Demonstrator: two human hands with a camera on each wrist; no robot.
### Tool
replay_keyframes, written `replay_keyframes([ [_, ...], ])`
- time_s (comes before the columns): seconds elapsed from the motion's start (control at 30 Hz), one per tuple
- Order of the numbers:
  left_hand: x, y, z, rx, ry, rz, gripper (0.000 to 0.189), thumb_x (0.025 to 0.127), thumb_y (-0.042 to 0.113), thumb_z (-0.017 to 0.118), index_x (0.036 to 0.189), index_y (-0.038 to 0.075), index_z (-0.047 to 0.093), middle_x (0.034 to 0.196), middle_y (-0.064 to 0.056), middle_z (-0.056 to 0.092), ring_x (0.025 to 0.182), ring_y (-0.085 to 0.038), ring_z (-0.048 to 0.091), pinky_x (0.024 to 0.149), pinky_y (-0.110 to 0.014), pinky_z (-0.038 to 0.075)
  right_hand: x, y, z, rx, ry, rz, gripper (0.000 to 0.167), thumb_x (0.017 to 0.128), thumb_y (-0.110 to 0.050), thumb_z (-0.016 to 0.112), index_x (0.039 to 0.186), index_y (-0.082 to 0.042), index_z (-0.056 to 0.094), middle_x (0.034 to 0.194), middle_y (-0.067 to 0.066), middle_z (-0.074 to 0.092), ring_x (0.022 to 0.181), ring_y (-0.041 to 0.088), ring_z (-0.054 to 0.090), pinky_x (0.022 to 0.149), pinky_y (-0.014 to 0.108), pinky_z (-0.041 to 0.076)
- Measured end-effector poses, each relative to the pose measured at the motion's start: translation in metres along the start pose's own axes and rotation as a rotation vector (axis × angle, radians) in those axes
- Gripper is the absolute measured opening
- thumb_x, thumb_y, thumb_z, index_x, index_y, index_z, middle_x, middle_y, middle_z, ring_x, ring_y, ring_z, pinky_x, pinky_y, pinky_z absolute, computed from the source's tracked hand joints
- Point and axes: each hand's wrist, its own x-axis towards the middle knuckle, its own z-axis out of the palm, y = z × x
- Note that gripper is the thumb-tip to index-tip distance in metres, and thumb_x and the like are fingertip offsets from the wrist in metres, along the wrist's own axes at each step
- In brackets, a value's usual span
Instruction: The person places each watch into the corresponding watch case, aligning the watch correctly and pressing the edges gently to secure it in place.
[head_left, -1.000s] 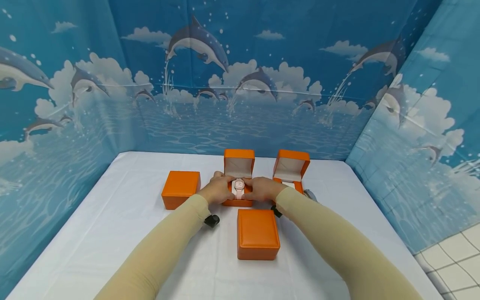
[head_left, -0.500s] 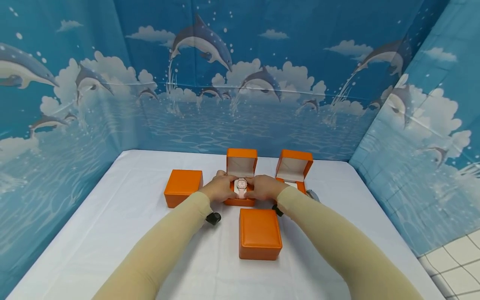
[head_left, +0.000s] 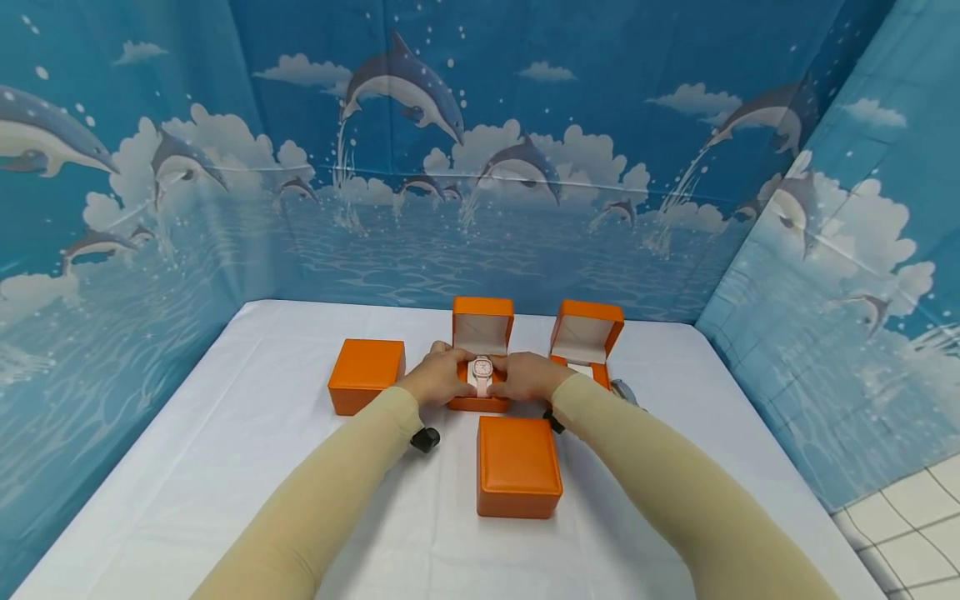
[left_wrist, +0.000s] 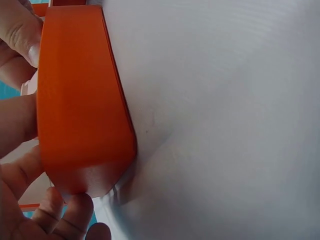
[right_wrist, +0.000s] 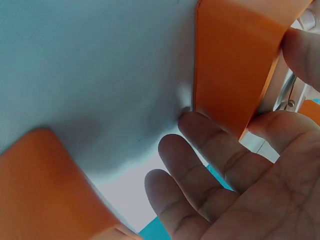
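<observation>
A pink wristwatch [head_left: 482,377] lies around a white cushion in an open orange watch box [head_left: 478,405] near the table's far side. From the left, my left hand [head_left: 437,377] grips the watch with thumb and index finger. Its remaining fingers [left_wrist: 75,215] touch the outside of the box's corner in the left wrist view. My right hand [head_left: 528,377] holds the watch's other side the same way. In the right wrist view, the other right fingers [right_wrist: 175,155] stretch out beside the box. The cushion is partly covered by the fingers.
A closed orange box [head_left: 367,373] stands left, another [head_left: 519,467] in front. A second open box [head_left: 588,329] with a white cushion stands right. Beside it lies a grey, rounded object [head_left: 624,392], partly hidden by the right sleeve. Everything stands on a white cloth [head_left: 225,467].
The head view has shifted slightly. Both hands stay at the watch in the box with no clear movement.
</observation>
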Motion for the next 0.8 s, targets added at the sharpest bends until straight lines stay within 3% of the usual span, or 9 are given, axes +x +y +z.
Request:
replay_keyframes([
  [0.3, 0.0012, 0.001, 0.0026, -0.008, 0.006, -0.004, 0.067, 0.093, 0.029, 0.082, 0.153, 0.016, 0.056, 0.142, -0.015, 0.046, 0.126, -0.029, 0.048, 0.112, -0.043, 0.049, -0.0005, -0.0011, -0.0017, 0.009, -0.011, 0.009, 0.072, 0.103, -0.046, 0.065, 0.166, -0.023, 0.036, 0.137, 0.013, 0.069, 0.121, 0.029, 0.065, 0.115, 0.048, 0.048],
  [0.57, 0.001, 0.0004, 0.0026, 0.002, 0.011, 0.0, 0.067, 0.093, 0.03, 0.083, 0.153, 0.017, 0.057, 0.141, -0.014, 0.047, 0.125, -0.028, 0.048, 0.111, -0.043, 0.05, -0.0009, -0.0023, -0.0017, -0.034, -0.018, 0.019, 0.075, 0.105, -0.048, 0.063, 0.167, -0.019, 0.031, 0.152, 0.015, 0.06, 0.138, 0.032, 0.058, 0.121, 0.049, 0.043],
  [0.8, 0.0016, -0.0003, 0.0031, 0.004, 0.009, 0.002, 0.067, 0.093, 0.03, 0.083, 0.153, 0.016, 0.057, 0.142, -0.015, 0.047, 0.128, -0.028, 0.047, 0.112, -0.042, 0.049, 0.0014, 0.0002, 0.0006, -0.033, -0.019, 0.022, 0.075, 0.104, -0.048, 0.063, 0.166, -0.019, 0.033, 0.147, 0.016, 0.063, 0.13, 0.03, 0.063, 0.117, 0.048, 0.046],
])
